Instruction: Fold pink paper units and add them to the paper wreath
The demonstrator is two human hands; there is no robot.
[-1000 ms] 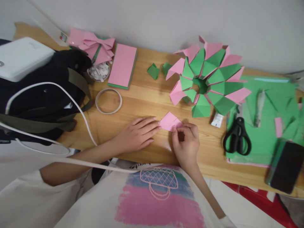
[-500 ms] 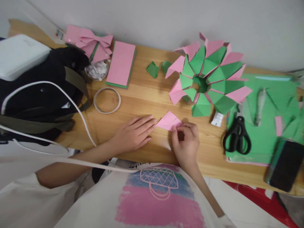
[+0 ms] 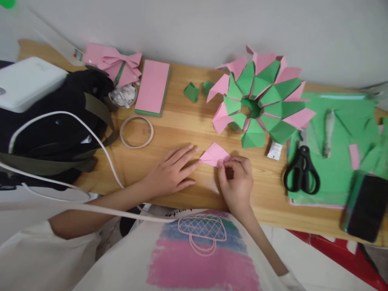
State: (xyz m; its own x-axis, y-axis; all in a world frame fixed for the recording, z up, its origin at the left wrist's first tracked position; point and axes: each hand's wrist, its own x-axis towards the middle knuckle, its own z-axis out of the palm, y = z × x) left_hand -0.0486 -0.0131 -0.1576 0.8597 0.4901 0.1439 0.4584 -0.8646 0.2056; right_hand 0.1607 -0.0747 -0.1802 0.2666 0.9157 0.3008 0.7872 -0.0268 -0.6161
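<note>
A small folded pink paper (image 3: 214, 153) lies on the wooden table in front of me. My right hand (image 3: 238, 178) pinches its lower right edge between thumb and fingers. At the paper's left corner, the fingertips of my left hand (image 3: 174, 169) rest, with the fingers spread and the palm down on the table. Behind the paper stands a ring-shaped model (image 3: 253, 109) made of green and pink folded pieces. Two small green folded pieces (image 3: 191, 92) sit to the left of it.
Black scissors (image 3: 302, 171), green sheets (image 3: 339, 186), a glue tube (image 3: 275, 150) and a phone (image 3: 365, 206) are at the right. A tape ring (image 3: 136, 132), a pink paper stack (image 3: 153, 87), paper scraps (image 3: 123, 95) and a black bag (image 3: 54, 133) with a white cable lie left.
The fingers of my left hand have spread slightly apart. My right hand keeps its pinch on the pink paper. The whole view has shifted a little.
</note>
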